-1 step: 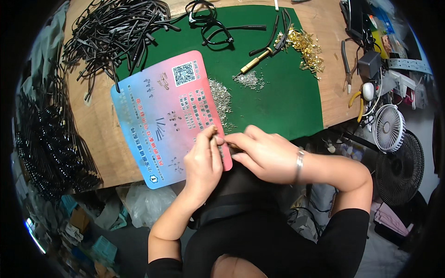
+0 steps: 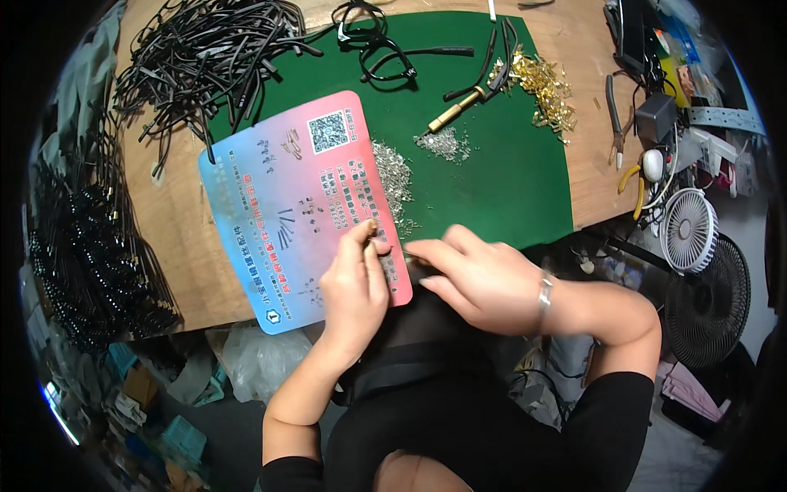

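- Left hand [image 2: 357, 283]: its fingers are curling inward and its thumb is closing toward the forefinger, over the lower right part of the card; whether the fingertips are pinching a small part cannot be told.
- Right hand [image 2: 484, 283]: it is hanging half open just beside the card's right edge, its thumb standing apart from the forefinger; blur is hiding whether its fingertips are holding anything.
- Pink-and-blue card [image 2: 305, 193]: it is lying partly on the green mat [image 2: 492, 197] and partly on the wooden worktop [image 2: 184, 266], its near edge reaching past the worktop's front.
- Silver parts [image 2: 395, 184]: they are lying heaped against the card's right edge, beyond the hands.
- Brass-handled tool [image 2: 453, 111]: it is lying on the mat, its near end pointing at a smaller silver heap [image 2: 444, 145].
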Tool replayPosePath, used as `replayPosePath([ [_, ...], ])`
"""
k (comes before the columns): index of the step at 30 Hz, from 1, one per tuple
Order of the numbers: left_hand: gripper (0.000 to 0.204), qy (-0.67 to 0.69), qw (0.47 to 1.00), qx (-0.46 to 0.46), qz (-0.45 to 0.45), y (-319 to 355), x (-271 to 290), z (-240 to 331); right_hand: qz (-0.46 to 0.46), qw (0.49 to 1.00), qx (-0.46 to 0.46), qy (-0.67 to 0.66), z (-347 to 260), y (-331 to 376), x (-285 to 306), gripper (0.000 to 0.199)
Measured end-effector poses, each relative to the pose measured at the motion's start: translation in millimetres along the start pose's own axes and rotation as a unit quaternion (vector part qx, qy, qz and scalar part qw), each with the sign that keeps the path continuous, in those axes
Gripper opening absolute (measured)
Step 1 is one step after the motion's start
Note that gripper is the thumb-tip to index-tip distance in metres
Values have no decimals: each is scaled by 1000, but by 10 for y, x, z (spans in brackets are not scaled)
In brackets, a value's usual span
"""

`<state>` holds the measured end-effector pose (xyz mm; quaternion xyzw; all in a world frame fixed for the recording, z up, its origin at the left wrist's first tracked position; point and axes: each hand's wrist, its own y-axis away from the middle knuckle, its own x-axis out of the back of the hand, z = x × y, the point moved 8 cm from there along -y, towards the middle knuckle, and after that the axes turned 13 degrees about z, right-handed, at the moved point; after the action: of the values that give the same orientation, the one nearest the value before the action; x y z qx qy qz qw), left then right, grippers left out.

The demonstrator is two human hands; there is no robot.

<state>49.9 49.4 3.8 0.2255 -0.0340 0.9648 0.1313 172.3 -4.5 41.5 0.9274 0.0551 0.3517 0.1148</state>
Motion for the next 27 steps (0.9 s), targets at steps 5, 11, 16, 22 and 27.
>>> replayPosePath([
  [5, 15, 204, 958, 177, -100, -7, -136, 76, 114, 990, -23, 85, 445, -33, 246, 35],
  [11, 10, -20, 965, -254, -65, -597, -376, 847, 188, 982, 25, 0, 576, 30, 240, 31],
  [16, 12, -357, 824, -437, 58, -1549, -1305, 897, 144, 988, 52, 1, 444, -37, 180, 30],
  [22, 12, -105, 865, -483, 81, -1424, -744, 1155, 122, 976, 3, -179, 758, 23, 332, 23],
  [27, 6, 179, 944, -219, 168, -1672, 131, 896, 252, 958, -58, 126, 870, -216, 1103, 18],
])
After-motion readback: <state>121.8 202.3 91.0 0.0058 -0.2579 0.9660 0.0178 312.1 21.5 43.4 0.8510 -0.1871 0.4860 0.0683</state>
